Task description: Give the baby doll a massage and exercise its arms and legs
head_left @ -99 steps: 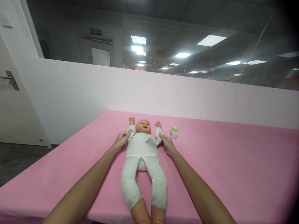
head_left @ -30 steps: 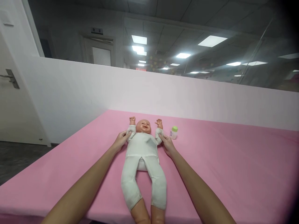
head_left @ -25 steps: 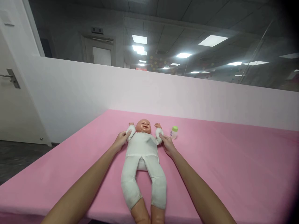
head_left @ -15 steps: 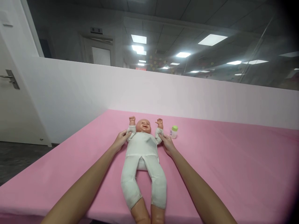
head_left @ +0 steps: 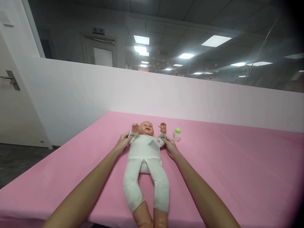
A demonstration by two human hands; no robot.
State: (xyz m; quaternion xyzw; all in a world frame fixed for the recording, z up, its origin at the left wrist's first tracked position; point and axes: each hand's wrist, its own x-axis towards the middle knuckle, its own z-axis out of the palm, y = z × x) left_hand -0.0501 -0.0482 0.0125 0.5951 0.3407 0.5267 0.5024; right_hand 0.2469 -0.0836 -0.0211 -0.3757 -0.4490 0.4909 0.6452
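Note:
A baby doll (head_left: 144, 148) in a white cloth suit lies on its back, head away from me and bare lower legs at the near edge. Both its arms are bent upward beside its head. My left hand (head_left: 123, 142) is closed around the doll's arm on the left, at the sleeve. On the other side, my right hand (head_left: 170, 146) pinches the sleeved arm on the right between thumb and fingers. Just beyond my right hand stands a small baby bottle (head_left: 176, 135) with a green cap and dark marks on its side.
Pink cloth covers the table (head_left: 225, 164). A white partition (head_left: 190, 98) runs along the back, with dark glass (head_left: 201, 25) above it reflecting ceiling lights. At far left is a white door (head_left: 19, 110) with a metal handle (head_left: 12, 79).
The doll's two hands sit slightly lower and nearer to me, the left one more so. My hands keep their hold on its arms with barely any shift.

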